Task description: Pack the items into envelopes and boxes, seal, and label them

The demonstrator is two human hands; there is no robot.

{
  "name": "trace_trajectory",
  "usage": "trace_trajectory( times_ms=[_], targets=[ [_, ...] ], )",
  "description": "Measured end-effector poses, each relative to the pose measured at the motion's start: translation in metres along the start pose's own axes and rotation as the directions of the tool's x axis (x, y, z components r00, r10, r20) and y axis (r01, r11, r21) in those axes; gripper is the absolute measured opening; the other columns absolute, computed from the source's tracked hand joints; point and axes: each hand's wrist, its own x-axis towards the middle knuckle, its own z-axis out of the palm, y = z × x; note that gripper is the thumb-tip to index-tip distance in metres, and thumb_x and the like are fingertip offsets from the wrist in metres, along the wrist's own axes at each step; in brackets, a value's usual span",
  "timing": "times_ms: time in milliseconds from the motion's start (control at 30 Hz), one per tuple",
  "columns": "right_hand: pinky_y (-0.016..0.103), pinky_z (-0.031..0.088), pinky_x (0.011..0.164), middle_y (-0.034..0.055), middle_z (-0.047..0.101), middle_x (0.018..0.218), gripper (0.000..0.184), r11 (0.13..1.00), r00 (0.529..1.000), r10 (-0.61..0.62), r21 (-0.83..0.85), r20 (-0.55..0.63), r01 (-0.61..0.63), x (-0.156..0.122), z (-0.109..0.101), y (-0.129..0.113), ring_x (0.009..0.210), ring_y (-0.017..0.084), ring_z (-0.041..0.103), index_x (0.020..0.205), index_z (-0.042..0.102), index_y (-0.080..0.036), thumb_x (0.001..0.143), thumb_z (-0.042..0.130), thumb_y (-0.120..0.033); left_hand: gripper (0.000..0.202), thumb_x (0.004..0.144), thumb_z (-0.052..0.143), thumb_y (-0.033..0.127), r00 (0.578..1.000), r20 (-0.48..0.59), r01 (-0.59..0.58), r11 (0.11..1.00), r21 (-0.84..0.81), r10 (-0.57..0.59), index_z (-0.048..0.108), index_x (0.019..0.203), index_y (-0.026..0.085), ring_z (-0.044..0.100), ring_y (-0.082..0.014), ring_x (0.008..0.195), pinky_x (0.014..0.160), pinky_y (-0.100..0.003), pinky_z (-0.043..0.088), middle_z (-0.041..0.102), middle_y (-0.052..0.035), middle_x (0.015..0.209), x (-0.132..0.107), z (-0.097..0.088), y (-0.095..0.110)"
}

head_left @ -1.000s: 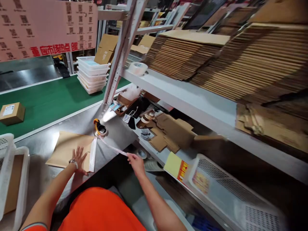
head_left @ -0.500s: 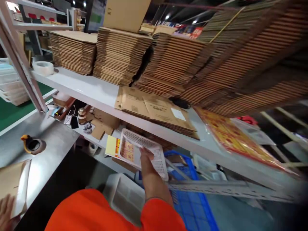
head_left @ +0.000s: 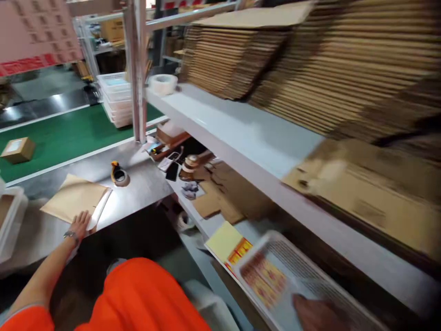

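Note:
My left hand (head_left: pixel 81 221) lies flat with its fingers stretched on a kraft padded envelope (head_left: pixel 74 197), which rests on the metal table. By the envelope's far right side stands a tape dispenser with a yellow part (head_left: pixel 120 175). At the lower right my right hand (head_left: pixel 319 312) is inside a white perforated basket (head_left: pixel 296 253). Motion smears it and the frame edge cuts it off, so its grip is hidden. In the basket, beside that hand, lie red-and-yellow printed cards (head_left: pixel 265 280) and pale sheets. A pale yellow pad (head_left: pixel 225 241) sits against the basket's left end.
Stacks of flat cardboard boxes (head_left: pixel 220 59) and a clear tape roll (head_left: pixel 163 84) stand on the white shelf (head_left: pixel 206 110). Below are a phone (head_left: pixel 172 172) and an amber jar (head_left: pixel 189 168). A green conveyor (head_left: pixel 69 133) carries a small carton (head_left: pixel 18 150). A metal post (head_left: pixel 138 73) rises at the shelf's end.
The view has swung left, bringing the conveyor and my whole left forearm into sight. My left hand stays on the envelope. My right hand is still in the basket, now nearer the bottom edge.

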Motion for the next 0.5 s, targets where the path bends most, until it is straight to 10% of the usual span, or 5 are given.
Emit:
trace_trajectory(
  times_ms=[100, 200, 333, 500],
  targets=[
    [0.068, 0.054, 0.067, 0.0333, 0.071, 0.087, 0.05, 0.984, 0.992, -0.12, 0.14, 0.039, 0.113, 0.022, 0.07, -0.017, 0.09, 0.051, 0.071, 0.107, 0.081, -0.018, 0.087, 0.053, -0.054, 0.065, 0.1, 0.051, 0.018, 1.0, -0.028, 0.004, 0.997, -0.081, -0.007, 0.053, 0.165, 0.017, 0.032, -0.0363, 0.168, 0.135, -0.057, 0.026, 0.039, -0.0161, 0.179, -0.003, 0.03, -0.024],
    [0.061, 0.062, 0.086, 0.0254, 0.078, 0.11, 0.04, 0.821, 0.884, -0.464, 0.401, 0.053, 0.407, 0.015, 0.137, -0.097, 0.104, 0.042, 0.075, 0.112, 0.077, -0.022, 0.091, 0.054, -0.048, 0.069, 0.096, 0.048, 0.007, 0.99, -0.125, -0.088, 0.984, -0.157, 0.069, 0.055, 0.163, 0.018, 0.032, -0.0356, 0.168, 0.136, -0.059, 0.024, 0.041, -0.0152, 0.178, -0.02, 0.07, -0.048],
    [0.051, 0.063, 0.108, 0.0161, 0.077, 0.131, 0.038, 0.449, 0.554, -0.83, 0.658, 0.058, 0.605, -0.052, 0.192, -0.277, 0.122, 0.03, 0.074, 0.129, 0.075, -0.022, 0.105, 0.049, -0.034, 0.076, 0.091, 0.046, -0.003, 0.975, -0.197, -0.149, 0.961, -0.231, 0.104, 0.059, 0.161, 0.025, 0.03, -0.0334, 0.169, 0.138, -0.059, 0.021, 0.037, -0.0114, 0.18, -0.044, 0.112, -0.078],
    [0.043, 0.062, 0.109, 0.0124, 0.073, 0.146, 0.053, 0.154, 0.064, -0.987, 0.779, 0.145, 0.608, -0.158, 0.238, -0.47, 0.135, 0.026, 0.069, 0.138, 0.075, -0.024, 0.097, 0.047, -0.005, 0.076, 0.091, 0.056, -0.004, 0.948, -0.285, -0.22, 0.941, -0.257, 0.143, 0.061, 0.159, 0.031, 0.03, -0.0358, 0.169, 0.137, -0.059, 0.026, 0.036, -0.0102, 0.181, -0.058, 0.145, -0.11]
  ],
)
